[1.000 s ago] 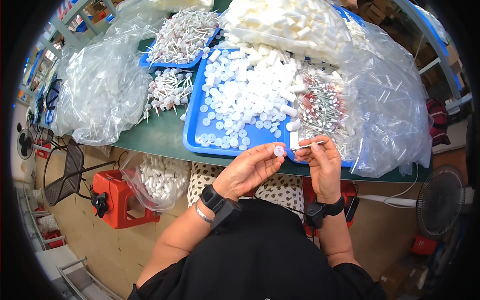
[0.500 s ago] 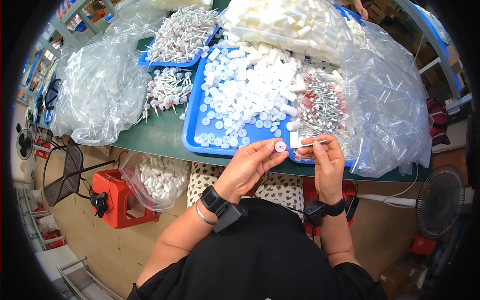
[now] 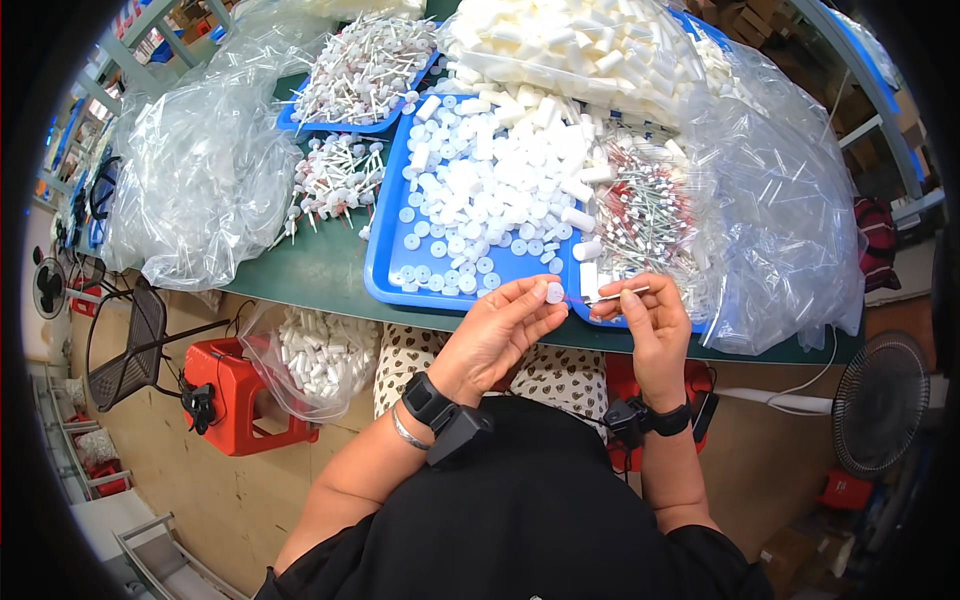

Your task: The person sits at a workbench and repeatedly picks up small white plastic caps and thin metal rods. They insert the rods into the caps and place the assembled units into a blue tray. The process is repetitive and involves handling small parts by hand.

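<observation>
Between the thumb and fingers of my left hand [image 3: 505,325] is a small white plastic disc [image 3: 554,292], its flat face turned up. My right hand [image 3: 655,325] pinches a thin white-and-metal pin [image 3: 632,291] just to the right, with its reddish end pointing at the disc. Whether the pin touches the disc or has entered it, I cannot tell. Both hands are over the front edge of a blue tray [image 3: 376,270], which holds loose translucent discs [image 3: 440,250] and white cylinders [image 3: 540,140]. Beyond my right hand lies a heap of pins with red parts [image 3: 650,200].
A smaller blue tray [image 3: 370,128] is heaped with assembled disc-and-stick pieces; more lie beside it. Large clear plastic bags [image 3: 200,190] flank the trays, and a bag of cream cylinders [image 3: 575,45] sits behind. Below are a red stool [image 3: 215,370] and a fan [image 3: 880,400].
The disc in my left hand has tilted and shifted slightly left. The pin in my right hand now shows its reddish end between the two hands.
</observation>
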Tool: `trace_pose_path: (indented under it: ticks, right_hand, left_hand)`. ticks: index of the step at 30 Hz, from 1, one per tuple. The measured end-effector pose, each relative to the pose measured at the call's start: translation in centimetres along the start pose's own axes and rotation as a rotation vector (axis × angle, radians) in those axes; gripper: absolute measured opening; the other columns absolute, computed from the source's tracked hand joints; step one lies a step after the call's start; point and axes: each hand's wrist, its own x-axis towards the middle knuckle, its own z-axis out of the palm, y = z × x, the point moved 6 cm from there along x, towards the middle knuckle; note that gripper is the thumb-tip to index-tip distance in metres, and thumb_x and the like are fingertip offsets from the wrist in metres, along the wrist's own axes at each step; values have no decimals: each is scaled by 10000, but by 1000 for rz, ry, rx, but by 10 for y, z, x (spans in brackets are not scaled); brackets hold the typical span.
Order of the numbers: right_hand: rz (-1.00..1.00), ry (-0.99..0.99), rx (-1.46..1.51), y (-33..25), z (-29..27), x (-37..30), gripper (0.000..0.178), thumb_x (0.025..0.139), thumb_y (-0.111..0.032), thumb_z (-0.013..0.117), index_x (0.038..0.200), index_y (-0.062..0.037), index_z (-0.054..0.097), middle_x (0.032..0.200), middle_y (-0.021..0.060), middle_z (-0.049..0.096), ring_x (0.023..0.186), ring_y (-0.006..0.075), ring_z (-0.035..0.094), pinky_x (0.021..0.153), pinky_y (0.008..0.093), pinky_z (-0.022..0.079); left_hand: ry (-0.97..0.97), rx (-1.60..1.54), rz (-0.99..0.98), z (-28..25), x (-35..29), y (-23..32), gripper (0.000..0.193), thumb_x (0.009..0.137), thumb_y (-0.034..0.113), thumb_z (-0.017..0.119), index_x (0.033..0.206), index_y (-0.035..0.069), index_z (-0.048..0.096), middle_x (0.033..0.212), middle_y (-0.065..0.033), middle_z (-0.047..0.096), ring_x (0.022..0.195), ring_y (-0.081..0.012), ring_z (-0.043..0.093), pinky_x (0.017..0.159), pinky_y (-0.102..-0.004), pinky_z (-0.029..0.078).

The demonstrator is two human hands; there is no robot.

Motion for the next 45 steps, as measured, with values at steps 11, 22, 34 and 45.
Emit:
trace_pose_path:
  ticks: [11, 22, 34, 45]
  right_hand:
    - [17, 72, -35, 0, -1, 3, 109, 1011, -49, 501, 1088, 25, 521, 1034, 142, 675, 889, 177, 688, 806, 286, 547]
    - [-238, -137, -332, -14, 15, -8, 114, 950, 39, 552, 1064, 30, 547, 1038, 160, 671, 907, 194, 690, 826, 310, 560]
    - [-519, -159, -1003, -29, 29, -3, 130, 854, -104, 727, 945, -17, 691, 786, 108, 678, 628, 254, 649, 560, 327, 505]
    - [-381, -166, -968, -10, 31, -9, 56, 877, -57, 673, 902, -7, 670, 731, 128, 653, 612, 278, 637, 531, 347, 475]
  left_hand:
    - [-40, -8, -39, 2, -2, -2, 252, 972, 173, 637, 1151, -3, 615, 1008, -62, 667, 941, -148, 656, 893, -276, 562]
    - [-34, 74, -18, 6, -1, -5, 269, 939, 151, 682, 1150, -2, 615, 1012, -52, 661, 904, -130, 665, 857, -259, 563]
    - [-34, 87, 0, 2, -2, -8, 306, 961, 153, 649, 1205, -27, 613, 959, -34, 668, 865, -97, 650, 820, -220, 553]
    - [-42, 85, -80, -5, 2, -23, 327, 986, 173, 612, 1242, -29, 594, 933, -25, 663, 798, -83, 630, 758, -222, 559]
